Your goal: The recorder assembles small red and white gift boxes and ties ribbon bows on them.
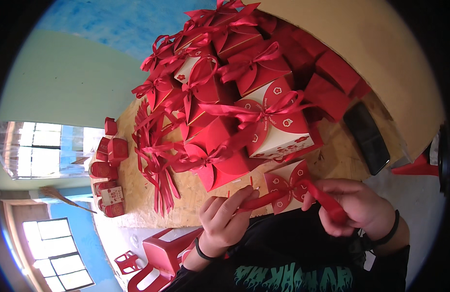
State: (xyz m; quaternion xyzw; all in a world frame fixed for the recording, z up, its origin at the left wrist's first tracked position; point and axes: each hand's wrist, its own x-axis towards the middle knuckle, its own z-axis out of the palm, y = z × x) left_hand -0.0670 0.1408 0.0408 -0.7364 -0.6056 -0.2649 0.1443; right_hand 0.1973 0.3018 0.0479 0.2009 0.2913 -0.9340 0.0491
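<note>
A small red and cream gift box (pixel 272 181) with flower prints sits at the table's near edge, right in front of me. A red satin ribbon (pixel 265 199) crosses its top, gathered at the middle of the folded flaps. My left hand (pixel 224 220) is closed on one end of this ribbon, left of the box. On the other side, my right hand (pixel 358 204) pinches the opposite end, which loops down over the fingers. The ribbon stretches between both hands across the box. Just beyond stands a larger cream and red box (pixel 278 131) with a tied bow.
Several red boxes with bows (pixel 215 165) crowd the wooden table (pixel 195 207). Loose red ribbons (pixel 159 185) lie at its left. Small red boxes (pixel 119 150) line the far left edge. A black phone (pixel 365 136) lies at right. A red plastic chair (pixel 161 255) stands below left.
</note>
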